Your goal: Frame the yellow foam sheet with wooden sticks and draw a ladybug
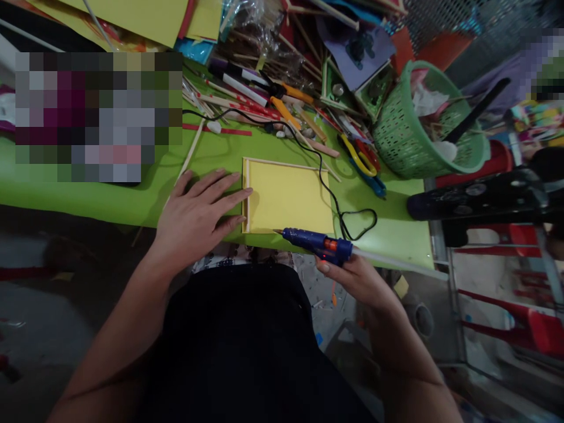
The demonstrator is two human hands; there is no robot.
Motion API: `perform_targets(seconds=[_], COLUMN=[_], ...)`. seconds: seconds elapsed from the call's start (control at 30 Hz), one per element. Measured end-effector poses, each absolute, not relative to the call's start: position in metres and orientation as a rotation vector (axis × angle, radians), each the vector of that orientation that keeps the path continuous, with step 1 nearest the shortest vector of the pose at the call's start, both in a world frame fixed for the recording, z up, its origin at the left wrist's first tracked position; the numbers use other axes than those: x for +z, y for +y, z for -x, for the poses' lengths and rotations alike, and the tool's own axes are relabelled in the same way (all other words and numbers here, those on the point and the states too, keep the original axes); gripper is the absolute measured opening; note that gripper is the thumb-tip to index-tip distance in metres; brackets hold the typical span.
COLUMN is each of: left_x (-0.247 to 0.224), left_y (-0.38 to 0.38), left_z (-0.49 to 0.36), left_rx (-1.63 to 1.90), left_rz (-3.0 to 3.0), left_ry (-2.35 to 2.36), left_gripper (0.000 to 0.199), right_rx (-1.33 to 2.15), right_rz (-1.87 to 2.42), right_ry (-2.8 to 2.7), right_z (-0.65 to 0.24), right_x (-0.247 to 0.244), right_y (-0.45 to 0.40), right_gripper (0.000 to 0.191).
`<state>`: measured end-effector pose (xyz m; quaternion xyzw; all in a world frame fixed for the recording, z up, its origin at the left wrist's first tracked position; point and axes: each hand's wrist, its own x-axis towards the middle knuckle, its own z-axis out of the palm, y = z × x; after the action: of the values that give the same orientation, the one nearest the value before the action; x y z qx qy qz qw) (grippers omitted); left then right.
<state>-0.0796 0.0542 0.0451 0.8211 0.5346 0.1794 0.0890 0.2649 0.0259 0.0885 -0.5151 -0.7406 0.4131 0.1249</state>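
Observation:
A yellow sheet lies on the green table, with thin wooden sticks along its left and top edges. My left hand rests flat with fingers spread, its fingertips on the left stick. In my right hand is a blue glue gun, a pale glue stick jutting from its back. The gun's nozzle is at the sheet's bottom edge, left of the middle. A black cord crosses the sheet's upper right corner.
Behind the sheet are markers, many sticks and yellow-handled scissors. A green basket holding scraps stands at the back right, near a black tube-like object. Yellow paper lies at the back left, beside a blurred-out area.

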Motion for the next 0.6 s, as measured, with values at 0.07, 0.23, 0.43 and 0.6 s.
perform_targets(seconds=[0.07,0.23,0.43,0.6], left_x=[0.0457,0.0452,0.0452,0.0473], left_y=[0.0542,0.0547,0.0554,0.0548], left_z=[0.0794,0.0796,0.08,0.0795], left_rx=[0.526,0.531,0.537,0.507], left_rz=[-2.454,-2.456,-2.409,-2.423], left_ry=[1.586,1.587,1.568,1.576], left_gripper=[0.044,0.044,0.045,0.046], right_rx=[1.209,1.222,1.344,1.407], right_rz=[1.503,1.515,1.52,1.474], right_ry=[-2.169,-2.117,-1.871,-1.87], right_z=[-0.2668,-0.2696,-0.2625,-0.2599], right_x=[0.0889,0.0865,0.0888,0.09], right_y=[0.0255,0.0233,0.0221,0.0243], right_gripper=[0.037,0.033,0.034,0.035])
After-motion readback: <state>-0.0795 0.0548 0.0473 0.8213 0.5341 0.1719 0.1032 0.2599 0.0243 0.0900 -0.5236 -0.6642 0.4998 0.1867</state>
